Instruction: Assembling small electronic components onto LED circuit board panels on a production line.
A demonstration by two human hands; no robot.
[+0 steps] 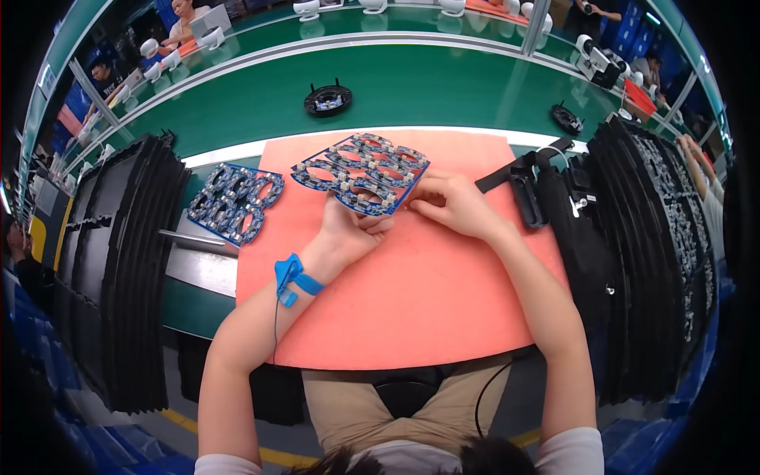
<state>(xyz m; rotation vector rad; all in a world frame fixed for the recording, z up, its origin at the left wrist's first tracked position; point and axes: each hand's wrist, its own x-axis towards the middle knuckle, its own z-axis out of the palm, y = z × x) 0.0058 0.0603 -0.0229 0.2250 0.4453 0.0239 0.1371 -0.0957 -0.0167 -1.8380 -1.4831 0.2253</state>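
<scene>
A blue-edged panel of joined ring-shaped circuit boards [366, 165] is held up, tilted, over the salmon-coloured mat. My left hand [348, 231] grips it from below, the fingers curled under its near edge and partly hidden by it. At the panel's right edge is my right hand [457, 207], closed with thumb and fingertips against that edge; the exact fingertip contact is partly hidden. A second, similar circuit board panel [235, 203] lies to the left, overlapping the mat's edge. Around my left wrist goes a blue wrist strap [294, 279] with a thin cord.
Stacked black trays [111, 261] stand at left; more trays [661, 237], holding small parts, stand at right. A black handled tool [529, 190] lies beside the mat [396, 309]. Beyond, a green conveyor belt [443, 87] carries black round housings [328, 100]. Other people work across it.
</scene>
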